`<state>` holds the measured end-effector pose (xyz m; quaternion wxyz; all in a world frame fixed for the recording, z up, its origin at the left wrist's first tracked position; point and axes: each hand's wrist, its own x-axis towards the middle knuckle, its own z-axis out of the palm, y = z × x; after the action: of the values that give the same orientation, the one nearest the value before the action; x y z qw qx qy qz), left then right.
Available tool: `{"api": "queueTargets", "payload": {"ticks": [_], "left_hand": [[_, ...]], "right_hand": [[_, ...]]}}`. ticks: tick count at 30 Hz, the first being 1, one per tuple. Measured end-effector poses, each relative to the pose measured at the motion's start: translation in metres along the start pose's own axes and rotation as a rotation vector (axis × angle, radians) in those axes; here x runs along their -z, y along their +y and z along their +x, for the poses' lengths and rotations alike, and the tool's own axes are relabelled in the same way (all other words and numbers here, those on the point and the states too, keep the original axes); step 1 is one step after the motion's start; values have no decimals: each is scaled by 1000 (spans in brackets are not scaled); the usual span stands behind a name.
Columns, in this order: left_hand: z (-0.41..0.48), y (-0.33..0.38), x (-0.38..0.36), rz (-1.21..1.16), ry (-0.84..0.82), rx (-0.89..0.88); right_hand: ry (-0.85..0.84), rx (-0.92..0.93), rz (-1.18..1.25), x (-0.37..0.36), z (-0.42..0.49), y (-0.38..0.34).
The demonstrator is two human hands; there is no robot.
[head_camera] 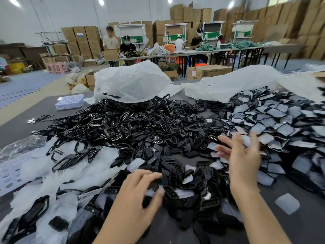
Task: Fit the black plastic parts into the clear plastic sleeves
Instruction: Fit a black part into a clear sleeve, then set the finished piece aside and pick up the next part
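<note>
We read this as the picking step, with no part yet fitted. The left hand [139, 189] lay on the near edge of the heap of black parts [168, 143]. Its fingers [149, 175] were curled, and with the thumb they appeared to pinch a clear sleeve [151, 193]. The right hand [244, 161] hovered over the heap's right edge, blurred, with its fingers spread and released and nothing in them that we could see.

In our judgement, the next move called for the right hand to single out one small black part from the heap and slide it into the sleeve's open end.

To the right of the heap lay a pile of sleeved parts [274, 120], overlapping its edge. Larger black frames [112, 124] were tangled into the heap's left and far side, and a white bag [130, 81] lay beyond it. The tangle could make it hard to pick a single piece. Near the heap on the right, a loose sleeve [287, 203] lay on the bare counter [302, 224].
</note>
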<state>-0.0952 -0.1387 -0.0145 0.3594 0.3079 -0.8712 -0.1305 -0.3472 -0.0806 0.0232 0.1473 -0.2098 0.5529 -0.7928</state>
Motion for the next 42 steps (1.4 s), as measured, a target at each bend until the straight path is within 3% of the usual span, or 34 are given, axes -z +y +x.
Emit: {"api": "queueTargets", "payload": {"ticks": [5, 9, 11, 13, 23, 27, 31, 33, 35, 38, 42], "left_hand": [[-7, -2, -13, 369, -176, -243], [4, -20, -6, 547, -21, -22], [8, -31, -2, 606, 59, 122], [10, -41, -3, 630, 92, 184], [23, -43, -4, 634, 210, 143], [26, -36, 1, 488, 338, 176], [27, -34, 13, 108, 422, 474], [29, -37, 15, 15, 520, 510], [29, -39, 16, -12, 594, 495], [29, -41, 16, -36, 612, 499], [28, -43, 13, -4, 570, 459]], "right_hand": [[-401, 174, -532, -25, -32, 16], [-805, 284, -1138, -39, -53, 42], [-901, 279, -1321, -42, -59, 51], [-895, 288, -1334, -45, -61, 54], [-674, 462, -1239, -71, -63, 56], [-584, 454, -1228, -80, -58, 50], [-487, 533, -1263, -108, -56, 44], [-574, 612, -1186, -134, -53, 41], [-764, 665, -1138, -164, -51, 42], [-1037, 558, -1175, -197, -52, 48], [-1004, 560, -1280, -200, -57, 57]]}}
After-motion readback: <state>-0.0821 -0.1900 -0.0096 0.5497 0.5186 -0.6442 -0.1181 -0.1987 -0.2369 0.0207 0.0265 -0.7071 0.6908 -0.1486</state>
